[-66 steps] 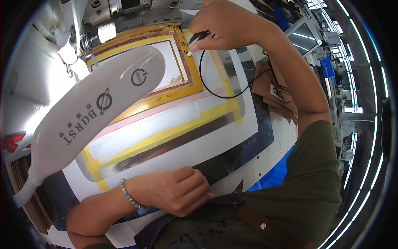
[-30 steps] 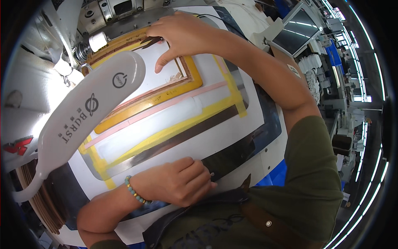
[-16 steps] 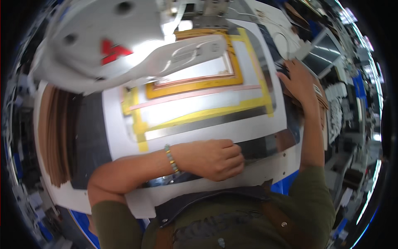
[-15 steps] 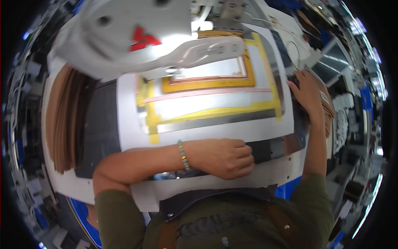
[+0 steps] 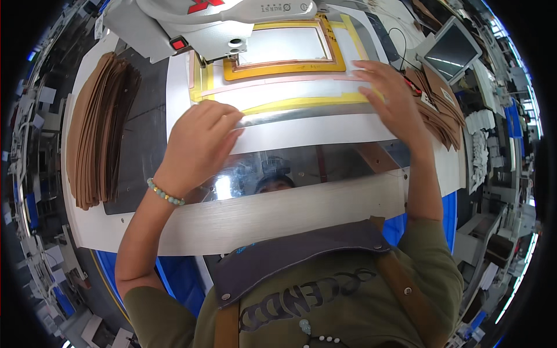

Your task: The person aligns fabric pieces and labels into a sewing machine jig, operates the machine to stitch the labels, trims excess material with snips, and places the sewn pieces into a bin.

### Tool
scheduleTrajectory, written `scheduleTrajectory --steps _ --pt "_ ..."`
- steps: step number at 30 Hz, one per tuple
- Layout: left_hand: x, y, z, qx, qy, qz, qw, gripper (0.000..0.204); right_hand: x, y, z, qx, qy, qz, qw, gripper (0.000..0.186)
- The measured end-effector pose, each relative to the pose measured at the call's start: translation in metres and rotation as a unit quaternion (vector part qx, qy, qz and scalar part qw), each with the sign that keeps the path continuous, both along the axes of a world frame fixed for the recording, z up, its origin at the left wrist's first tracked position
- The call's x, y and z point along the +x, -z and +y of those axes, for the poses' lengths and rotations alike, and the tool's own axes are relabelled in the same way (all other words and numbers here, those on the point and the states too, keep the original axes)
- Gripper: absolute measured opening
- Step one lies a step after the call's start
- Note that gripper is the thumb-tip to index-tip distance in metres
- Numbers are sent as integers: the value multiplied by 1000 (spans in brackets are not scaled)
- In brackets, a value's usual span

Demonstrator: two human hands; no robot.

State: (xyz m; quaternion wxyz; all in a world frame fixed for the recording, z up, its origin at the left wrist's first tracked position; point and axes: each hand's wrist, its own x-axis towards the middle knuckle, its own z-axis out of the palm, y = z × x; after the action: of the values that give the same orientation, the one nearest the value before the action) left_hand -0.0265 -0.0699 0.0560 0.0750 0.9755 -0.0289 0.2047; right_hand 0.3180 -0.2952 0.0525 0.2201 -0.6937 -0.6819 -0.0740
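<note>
My left hand [image 5: 200,145], a beaded bracelet on its wrist, hovers by the near left corner of a white sheet template [image 5: 278,93] edged with yellow tape. Its fingers are bent, the thumb stands apart, and nothing shows between them. My right hand [image 5: 394,101] reaches over the template's right edge with fingers spread and empty. Between and beyond the hands lies a yellow rectangular frame [image 5: 284,72] around a pale window. A white sewing machine head [image 5: 191,32] overhangs the frame's left side and hides part of the far area.
Brown flat pieces [image 5: 96,133] stand in a thick stack at the left. More brown pieces [image 5: 441,110] with labels lie at the right, below a tilted screen [image 5: 452,52]. A shiny metal plate [image 5: 301,165] runs along the table's near side [image 5: 278,217]. Blue bins [image 5: 180,275] stand below.
My left hand has risen from the near edge to the template's left corner, its fist opening. My right hand has left the brown pieces and moved left over the template. The view has shifted.
</note>
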Motion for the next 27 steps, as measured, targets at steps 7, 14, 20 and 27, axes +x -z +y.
scheduleTrajectory --steps 7,14,20,27 --pt "12 47 26 -107 -171 -28 979 44 -73 36 50 -21 -112 -35 993 36" --pt "31 60 44 -211 -157 -6 965 29 -66 31 55 12 -66 -10 998 35" --pt "36 58 41 -262 -169 -12 950 18 -81 29 108 -11 -151 87 985 29" --pt "33 61 40 -317 -176 -45 931 15 -96 49 130 15 -146 155 977 18"
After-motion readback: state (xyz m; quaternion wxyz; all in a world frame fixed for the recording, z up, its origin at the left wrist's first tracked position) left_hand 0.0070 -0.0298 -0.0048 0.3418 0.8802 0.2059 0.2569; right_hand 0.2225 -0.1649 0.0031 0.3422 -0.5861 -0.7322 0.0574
